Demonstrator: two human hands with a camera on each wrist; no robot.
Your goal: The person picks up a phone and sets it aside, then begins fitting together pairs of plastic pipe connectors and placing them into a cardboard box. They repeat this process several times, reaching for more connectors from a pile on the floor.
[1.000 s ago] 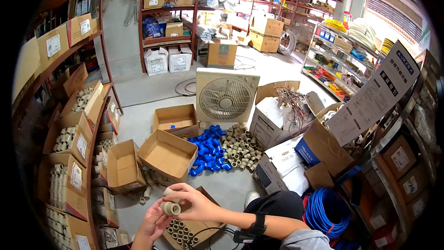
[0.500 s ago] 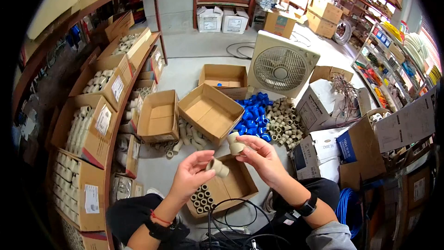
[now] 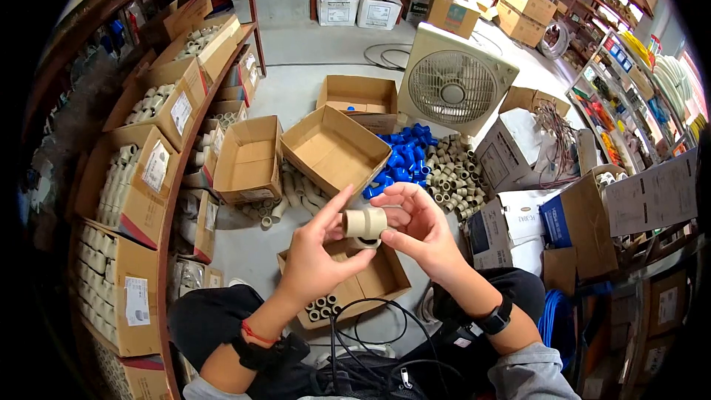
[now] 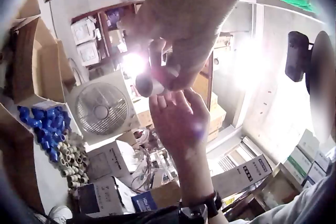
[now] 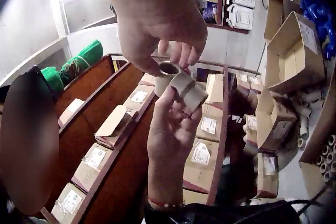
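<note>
Head view: both hands meet above the person's lap and share two beige pipe fittings [image 3: 364,224], which are butted together, one lying sideways with the round end of the other showing just under it. The left hand [image 3: 317,261] pinches the pair between thumb and fingers from the left, its forefinger stretched up along the side. The right hand [image 3: 419,235] curls its fingers over the top and pinches from the right. Directly below the hands, on the floor, sits an open cardboard box [image 3: 397,278] with a few fittings stood in rows at its near corner. Beyond it are an empty box [image 3: 333,150], a blue pile [image 3: 404,163] and a beige pile [image 3: 453,178] of loose fittings, and a white fan [image 3: 455,81]. A shelf [image 3: 172,200] on the left carries boxes packed with more fittings. Left wrist view: the left hand [image 4: 184,24] fills the top and the right hand [image 4: 181,121] rises from below, fingertips of both closed on the pipe fittings [image 4: 149,82], which glare partly washes out. Right wrist view: the right hand [image 5: 157,22] grips from above and the left hand [image 5: 170,129] from below; the pipe fittings [image 5: 181,83] sit end to end at an angle, one open mouth facing up, pinched between both sets of fingers.
</note>
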